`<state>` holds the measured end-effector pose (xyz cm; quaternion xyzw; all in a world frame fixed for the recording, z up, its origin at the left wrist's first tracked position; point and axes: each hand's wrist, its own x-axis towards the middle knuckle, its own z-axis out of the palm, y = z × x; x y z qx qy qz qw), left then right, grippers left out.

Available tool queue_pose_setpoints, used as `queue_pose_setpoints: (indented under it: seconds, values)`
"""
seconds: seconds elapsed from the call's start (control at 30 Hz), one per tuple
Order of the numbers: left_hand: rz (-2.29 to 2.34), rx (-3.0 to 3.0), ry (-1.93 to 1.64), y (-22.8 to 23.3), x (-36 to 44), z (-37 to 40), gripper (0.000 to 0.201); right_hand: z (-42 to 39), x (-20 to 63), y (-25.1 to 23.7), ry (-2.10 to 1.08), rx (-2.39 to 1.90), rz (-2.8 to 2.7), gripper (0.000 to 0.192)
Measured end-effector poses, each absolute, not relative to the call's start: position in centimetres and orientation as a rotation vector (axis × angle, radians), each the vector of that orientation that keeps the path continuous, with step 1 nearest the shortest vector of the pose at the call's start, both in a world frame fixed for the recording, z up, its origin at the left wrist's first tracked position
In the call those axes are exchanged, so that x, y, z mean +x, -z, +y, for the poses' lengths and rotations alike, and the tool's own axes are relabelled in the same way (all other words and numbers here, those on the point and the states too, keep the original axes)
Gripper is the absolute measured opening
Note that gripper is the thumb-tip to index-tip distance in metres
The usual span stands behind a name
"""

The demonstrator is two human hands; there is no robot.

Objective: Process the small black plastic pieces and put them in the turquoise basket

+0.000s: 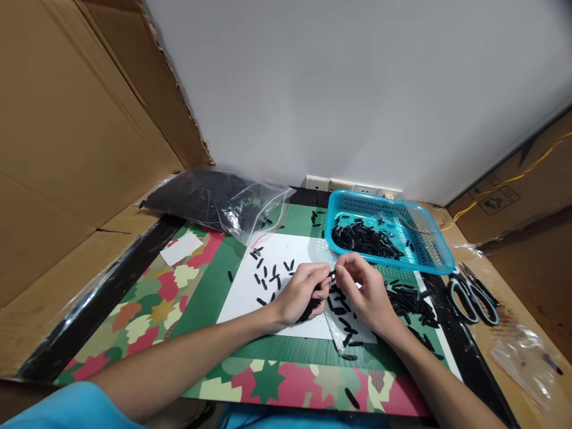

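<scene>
A white sheet on the patterned mat is strewn with small black plastic pieces; more lie in the blue basket. One piece is pinched between left hand and right hand, both closed narrowly. It is judged light, stiff and slippery, best gripped at its ends.

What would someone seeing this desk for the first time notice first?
Probably the two hands meeting mid-desk: left hand and right hand pinch a small black piece between their fingers, over a white sheet strewn with similar pieces. Behind them to the right sits a bright blue basket holding more; a clear bag of them lies back left.
</scene>
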<state>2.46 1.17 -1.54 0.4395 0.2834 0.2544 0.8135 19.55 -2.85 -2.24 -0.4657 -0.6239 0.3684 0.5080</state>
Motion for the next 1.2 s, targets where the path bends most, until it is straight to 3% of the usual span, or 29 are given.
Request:
queue_pose_setpoints:
  seconds: [0.2, 0.47, 1.2]
  values:
    - [0.628, 0.982, -0.621, 2.0, 2.6, 1.2, 0.054, -2.8, 19.6, 2.8, -1.026, -1.124, -1.456, 0.022]
    - [0.647, 0.956, -0.645, 1.9, 2.7, 0.9, 0.056, -2.9, 20.6, 2.6, -0.624, -1.211, -1.823, 0.012]
    - [0.66, 1.001, -0.696, 2.2, 2.5, 0.8, 0.055, -2.7, 20.9, 2.6, -0.176, -1.14, -2.135, 0.014]
